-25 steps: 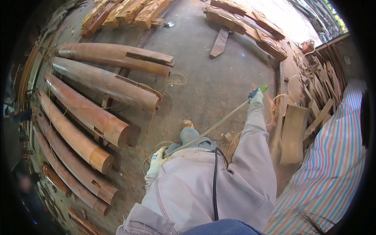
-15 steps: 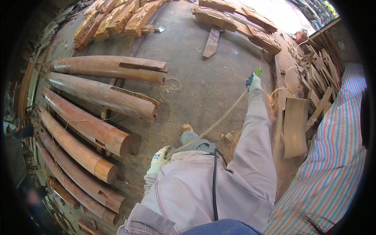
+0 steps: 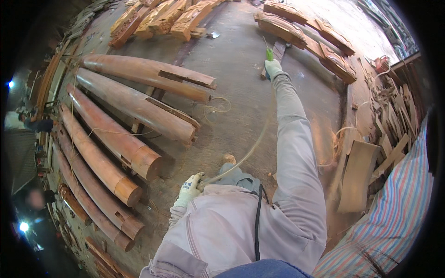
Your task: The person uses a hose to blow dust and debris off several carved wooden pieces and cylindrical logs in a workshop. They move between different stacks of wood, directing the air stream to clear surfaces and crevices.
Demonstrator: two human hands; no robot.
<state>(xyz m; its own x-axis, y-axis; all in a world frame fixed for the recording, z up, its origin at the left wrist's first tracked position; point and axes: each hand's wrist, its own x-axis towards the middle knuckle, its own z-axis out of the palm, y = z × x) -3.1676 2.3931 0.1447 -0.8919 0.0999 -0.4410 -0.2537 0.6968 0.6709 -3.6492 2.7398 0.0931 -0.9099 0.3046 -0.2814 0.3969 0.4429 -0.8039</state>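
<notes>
My right hand [image 3: 273,68], in a white glove, is stretched far forward and grips a green-handled tool [image 3: 269,54] pointing away over the concrete floor. A thin pale hose [image 3: 252,146] runs from that tool back down to my left hand [image 3: 189,189], also gloved, which holds the hose close to my waist. Both sleeves are light grey. A black cord [image 3: 257,222] hangs down my chest.
Several long reddish round timbers [image 3: 134,109] lie side by side at my left. Carved wooden beams [image 3: 301,23] and blocks [image 3: 185,18] sit at the far end. Scrap boards [image 3: 357,173] and offcuts pile up on the right beside a striped tarp [image 3: 394,217]. A person [image 3: 32,124] stands at far left.
My right arm has swung up and to the left, carrying the green tool further out. My left hand stays by my waist with the hose.
</notes>
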